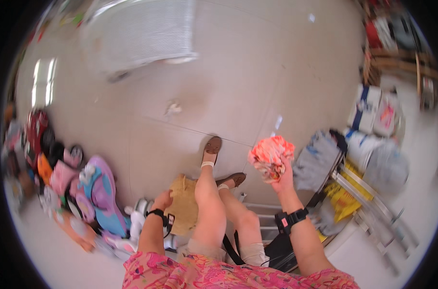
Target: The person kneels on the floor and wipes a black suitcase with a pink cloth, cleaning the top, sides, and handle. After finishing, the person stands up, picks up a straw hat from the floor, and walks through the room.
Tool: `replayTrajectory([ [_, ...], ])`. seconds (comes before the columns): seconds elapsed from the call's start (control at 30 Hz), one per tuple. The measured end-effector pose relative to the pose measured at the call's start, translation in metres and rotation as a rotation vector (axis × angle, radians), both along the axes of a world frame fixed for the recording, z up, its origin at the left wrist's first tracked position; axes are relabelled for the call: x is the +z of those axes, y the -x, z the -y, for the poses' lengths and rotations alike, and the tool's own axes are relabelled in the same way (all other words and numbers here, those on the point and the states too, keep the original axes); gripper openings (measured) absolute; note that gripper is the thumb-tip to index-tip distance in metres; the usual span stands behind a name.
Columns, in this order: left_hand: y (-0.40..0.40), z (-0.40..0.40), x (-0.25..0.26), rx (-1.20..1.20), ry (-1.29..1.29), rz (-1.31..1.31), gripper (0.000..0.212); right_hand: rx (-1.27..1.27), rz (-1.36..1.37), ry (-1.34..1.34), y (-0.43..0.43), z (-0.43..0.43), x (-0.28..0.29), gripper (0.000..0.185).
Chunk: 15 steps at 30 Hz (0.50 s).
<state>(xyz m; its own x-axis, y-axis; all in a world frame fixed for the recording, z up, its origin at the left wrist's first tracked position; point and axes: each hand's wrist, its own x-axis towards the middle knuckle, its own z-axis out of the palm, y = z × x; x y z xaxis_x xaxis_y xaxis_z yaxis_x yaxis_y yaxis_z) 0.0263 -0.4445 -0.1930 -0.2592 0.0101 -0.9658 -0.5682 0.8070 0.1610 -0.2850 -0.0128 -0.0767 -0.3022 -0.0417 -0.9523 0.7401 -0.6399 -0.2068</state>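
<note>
In my right hand (pixel 284 173) is a crumpled bundle of pink and orange cloth (pixel 271 155), raised out in front of me to the right. The pale, dark-marked lower part of the bundle shows near my fingers. My left hand (pixel 163 199) grips the edge of a tan, flattened bag or sheet (pixel 183 206), which hangs beside my leg. Its exact material cannot be made out. Each of my wrists carries a black strapped device. Below, my brown shoes (pixel 213 145) stand on the tiled floor (pixel 233 94).
Children's ride-on toys (pixel 99 195) crowd the left. A silvery wrapped box-like object (pixel 143 32) stands ahead, blurred. A small pale scrap (pixel 173 107) lies on the floor. To the right are a grey fabric bundle (pixel 318 160), a yellow bag (pixel 349 191), metal poles (pixel 370 197) and white packages (pixel 365 108).
</note>
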Motion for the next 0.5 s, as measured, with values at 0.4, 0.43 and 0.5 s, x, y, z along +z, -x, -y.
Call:
replayTrajectory([
  [0.4,0.0,-0.029,0.093,1.684,0.02,-0.079,0.044,0.714,-0.239,0.187,0.131,0.167,0.143,0.038],
  [0.43,-0.007,-0.027,0.106,1.779,0.029,-0.125,0.044,0.748,-0.26,0.113,0.132,0.189,0.153,0.04],
  [0.5,-0.057,-0.069,0.127,1.952,0.026,-0.173,0.042,0.799,-0.225,0.002,0.118,0.217,0.173,0.046],
])
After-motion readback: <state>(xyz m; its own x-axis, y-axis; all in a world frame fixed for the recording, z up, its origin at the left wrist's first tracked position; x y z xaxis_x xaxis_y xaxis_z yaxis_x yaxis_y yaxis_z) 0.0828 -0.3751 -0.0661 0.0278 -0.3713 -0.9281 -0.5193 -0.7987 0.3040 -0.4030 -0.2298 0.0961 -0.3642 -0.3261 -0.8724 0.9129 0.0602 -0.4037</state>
